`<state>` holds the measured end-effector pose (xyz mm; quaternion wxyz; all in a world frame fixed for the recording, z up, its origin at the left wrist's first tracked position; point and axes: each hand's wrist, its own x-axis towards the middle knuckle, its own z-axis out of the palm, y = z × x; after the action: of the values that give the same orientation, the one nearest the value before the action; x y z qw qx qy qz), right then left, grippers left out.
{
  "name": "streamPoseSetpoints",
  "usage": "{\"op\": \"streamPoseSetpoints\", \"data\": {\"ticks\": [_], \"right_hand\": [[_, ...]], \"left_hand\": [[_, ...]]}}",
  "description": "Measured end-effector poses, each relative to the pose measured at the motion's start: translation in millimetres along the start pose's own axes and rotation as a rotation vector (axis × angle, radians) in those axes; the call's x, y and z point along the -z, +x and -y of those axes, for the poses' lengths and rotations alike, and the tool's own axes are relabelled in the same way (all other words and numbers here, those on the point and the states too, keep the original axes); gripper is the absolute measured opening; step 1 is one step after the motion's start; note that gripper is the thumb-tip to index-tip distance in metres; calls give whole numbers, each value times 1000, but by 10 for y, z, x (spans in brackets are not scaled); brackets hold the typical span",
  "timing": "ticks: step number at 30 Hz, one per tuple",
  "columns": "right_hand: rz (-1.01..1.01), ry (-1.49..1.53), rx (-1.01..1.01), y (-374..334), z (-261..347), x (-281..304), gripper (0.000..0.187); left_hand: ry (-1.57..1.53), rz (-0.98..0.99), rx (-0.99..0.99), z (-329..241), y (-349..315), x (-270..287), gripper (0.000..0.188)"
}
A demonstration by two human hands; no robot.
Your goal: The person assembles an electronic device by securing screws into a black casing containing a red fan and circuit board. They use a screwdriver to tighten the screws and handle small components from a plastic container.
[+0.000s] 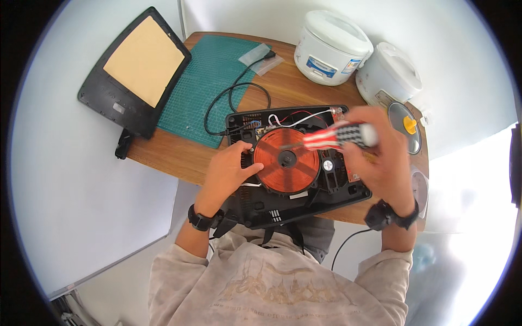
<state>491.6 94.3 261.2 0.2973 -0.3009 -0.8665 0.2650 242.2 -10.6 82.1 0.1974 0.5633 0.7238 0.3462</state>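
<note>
Screwdriver (329, 139), its tip blurred, is clamped in the right hand (383, 160); left hand (228, 166) has fingers apart.

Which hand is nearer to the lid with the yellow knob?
Right. The right hand, gripping a screwdriver, is just left of the lid; the left hand is farther left, at the copper coil.

The right hand (383, 157) holds a screwdriver (338, 137) over the coil (296, 171) while the left hand (224, 169) rests at its edge, the black casing (326, 205) on the tabletop (281, 89) near a green mat (209, 81).
</note>
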Motion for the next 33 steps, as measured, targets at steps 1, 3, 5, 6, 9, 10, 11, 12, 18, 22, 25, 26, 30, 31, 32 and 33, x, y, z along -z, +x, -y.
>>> {"op": "streamPoseSetpoints", "data": {"ticks": [1,3,5,6,9,10,11,12,18,22,25,26,30,31,32,33], "right_hand": [[57,-79,118,120,47,-94,37],[128,-45,200,309,46,-307,34],[173,-11,250,432,-1,-484,31],[184,13,264,484,-30,-558,30],[182,34,303,537,-68,-684,27],[183,32,303,544,-72,-703,28],[184,30,303,551,-78,-719,28],[175,21,310,559,-89,-739,28],[144,-10,352,591,-115,-789,29],[135,2,344,588,-163,-819,28],[154,-28,325,600,-159,-812,29],[163,-43,320,606,-146,-802,28],[196,-35,346,609,-87,-809,30],[204,-21,356,594,-65,-831,30],[211,-9,366,580,-42,-853,29],[213,-50,396,575,-2,-867,30]], "left_hand": [[-3,-3,-6,18,-1,-13,53],[0,-13,-14,41,-14,-11,53],[-2,-20,-16,39,-15,-31,53],[-1,-25,-16,36,-14,-34,53],[9,-26,-24,19,-16,-29,52],[9,-23,-23,26,-18,-30,52],[10,-20,-23,34,-10,-31,52],[10,-15,-24,39,-8,-35,52],[4,-19,-32,29,-13,-22,52],[16,-30,-64,45,-9,-32,52],[11,-39,-70,43,-15,-31,51],[11,-41,-69,51,-18,-32,51],[25,-25,-68,46,-10,-33,50],[42,-41,-86,48,-14,-36,49],[59,-58,-104,54,-20,-40,48],[76,-74,-123,55,-22,-44,47]]}}
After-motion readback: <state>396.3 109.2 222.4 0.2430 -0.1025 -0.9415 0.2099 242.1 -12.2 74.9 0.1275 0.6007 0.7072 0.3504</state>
